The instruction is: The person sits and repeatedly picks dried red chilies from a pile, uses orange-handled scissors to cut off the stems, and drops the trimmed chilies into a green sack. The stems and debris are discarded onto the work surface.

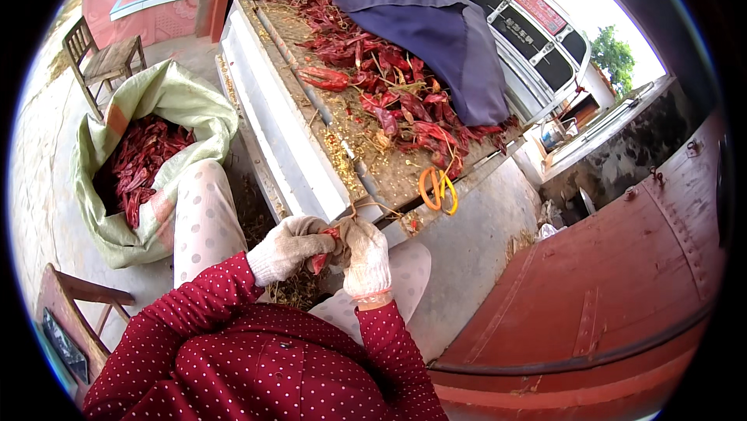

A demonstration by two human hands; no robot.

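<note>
In front of my lap, my left hand (288, 250) in a worn knit glove is closed around a dried red chili pepper (319, 263). My right hand (364, 256), gloved too, meets it and pinches at the pepper's upper end; its fingertips are partly hidden. Just beyond the hands, a pile of dried red chilies (389, 94) with stems lies on a flat wooden bed (323, 114) scattered with yellow seeds. Scissors (437, 190) with orange and yellow handles rest at the bed's near right corner. A dark blue cloth (420, 24) covers part of the pile.
To my left stands an open pale green woven sack (159, 86) holding dried red chilies. A wooden chair (109, 63) is behind it, another wooden seat (85, 296) at lower left. A large red metal panel (576, 281) fills the right. A white vehicle (529, 32) is beyond the bed.
</note>
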